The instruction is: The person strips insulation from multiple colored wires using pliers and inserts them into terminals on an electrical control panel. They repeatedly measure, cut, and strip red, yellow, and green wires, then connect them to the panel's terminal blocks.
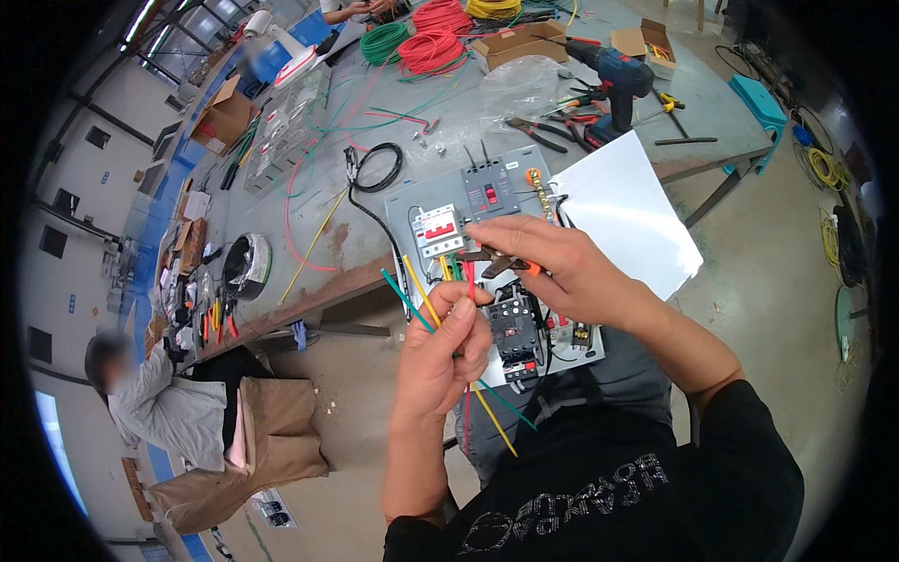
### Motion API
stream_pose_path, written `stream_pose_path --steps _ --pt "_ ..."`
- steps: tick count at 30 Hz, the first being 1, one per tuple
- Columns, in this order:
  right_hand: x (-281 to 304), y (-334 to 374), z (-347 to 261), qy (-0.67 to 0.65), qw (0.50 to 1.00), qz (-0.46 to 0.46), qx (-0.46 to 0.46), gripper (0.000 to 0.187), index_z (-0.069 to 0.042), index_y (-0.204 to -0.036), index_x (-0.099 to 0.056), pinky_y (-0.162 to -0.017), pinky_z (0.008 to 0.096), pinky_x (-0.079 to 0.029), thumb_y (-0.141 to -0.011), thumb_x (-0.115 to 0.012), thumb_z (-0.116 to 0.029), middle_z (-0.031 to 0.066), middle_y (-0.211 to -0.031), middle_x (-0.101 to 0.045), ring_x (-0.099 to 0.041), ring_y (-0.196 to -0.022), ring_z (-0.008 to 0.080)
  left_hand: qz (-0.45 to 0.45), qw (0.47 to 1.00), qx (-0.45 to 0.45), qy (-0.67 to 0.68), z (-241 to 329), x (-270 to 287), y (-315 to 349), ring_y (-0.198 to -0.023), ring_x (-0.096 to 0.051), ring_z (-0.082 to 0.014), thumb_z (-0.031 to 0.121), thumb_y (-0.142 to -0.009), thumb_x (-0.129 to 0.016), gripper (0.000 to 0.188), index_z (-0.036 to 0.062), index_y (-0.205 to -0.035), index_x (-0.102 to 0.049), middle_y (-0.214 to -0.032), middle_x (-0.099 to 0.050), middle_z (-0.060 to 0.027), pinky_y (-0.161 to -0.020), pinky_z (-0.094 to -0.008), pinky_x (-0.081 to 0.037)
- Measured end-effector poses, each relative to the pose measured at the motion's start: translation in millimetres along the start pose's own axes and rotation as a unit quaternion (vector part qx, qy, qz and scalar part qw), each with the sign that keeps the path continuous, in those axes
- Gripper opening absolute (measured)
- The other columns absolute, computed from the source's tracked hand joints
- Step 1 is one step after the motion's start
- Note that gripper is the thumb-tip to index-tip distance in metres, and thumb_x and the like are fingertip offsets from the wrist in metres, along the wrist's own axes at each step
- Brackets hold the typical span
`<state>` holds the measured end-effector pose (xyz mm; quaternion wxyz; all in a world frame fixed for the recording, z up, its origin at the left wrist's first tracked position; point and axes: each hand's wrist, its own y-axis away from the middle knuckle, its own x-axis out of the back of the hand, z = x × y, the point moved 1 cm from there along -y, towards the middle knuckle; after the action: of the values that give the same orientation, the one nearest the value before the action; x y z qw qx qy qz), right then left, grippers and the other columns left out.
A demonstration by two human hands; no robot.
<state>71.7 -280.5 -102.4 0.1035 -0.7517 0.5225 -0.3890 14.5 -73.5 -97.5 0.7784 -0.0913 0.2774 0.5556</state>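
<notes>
My left hand [443,351] is closed around a few wires: a yellow wire [496,423], a green wire [398,295] and a red wire [470,284]. In my right hand [562,262] is a pair of pliers [501,263], its jaws close to the red wire; whether they touch it I cannot tell. Both hands are over a grey mounting plate [400,212] that leans on the table edge. It carries a small white circuit breaker with red switches [438,230], a larger dark breaker [489,191] and a black contactor [513,330]. My right hand hides part of the plate.
White paper [623,220] lies right of the plate. On the table [449,103] are a cordless drill [613,75], long-handled pliers [541,133], a black cable [379,169], wire coils [435,47] and open boxes [520,45]. A seated person [178,412] is at left.
</notes>
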Motion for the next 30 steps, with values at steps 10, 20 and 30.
stream_pose_path --steps 10,20,30 --pt "-13 12 -16 0.151 0.988 -0.007 0.015 0.072 -0.024 -0.144 -0.055 -0.081 0.0394 -0.059 -0.078 -0.065 0.004 0.0130 -0.134 -0.058 -0.064 -0.114 0.0331 0.036 0.993 -0.068 -0.089 -4 1 14 -0.051 -0.037 -0.0083 0.015 -0.101 -0.057 0.029 0.0047 -0.128 -0.050 -0.068 -0.050 -0.0070 -0.043 -0.0232 -0.028" --pt "-14 13 -21 0.213 0.974 0.020 0.076 0.058 -0.018 -0.139 -0.061 -0.075 0.0355 -0.045 -0.082 -0.065 -0.005 0.0074 -0.113 -0.063 -0.056 -0.091 0.0239 0.036 0.993 -0.094 -0.063 -7 0 22 -0.054 -0.037 -0.0069 0.016 -0.104 -0.055 0.022 0.0027 -0.121 -0.052 -0.067 -0.047 -0.0019 -0.047 -0.0222 -0.026" --pt "-13 15 -32 0.246 0.966 0.022 0.080 0.054 -0.017 -0.137 -0.061 -0.094 0.0413 -0.041 -0.084 -0.063 -0.008 0.0063 -0.108 -0.063 -0.056 -0.107 0.0265 0.043 0.990 -0.102 -0.081 -9 5 24 -0.049 -0.034 -0.0076 0.017 -0.105 -0.052 0.017 0.0042 -0.117 -0.050 -0.066 -0.045 -0.0033 -0.043 -0.0233 -0.028"
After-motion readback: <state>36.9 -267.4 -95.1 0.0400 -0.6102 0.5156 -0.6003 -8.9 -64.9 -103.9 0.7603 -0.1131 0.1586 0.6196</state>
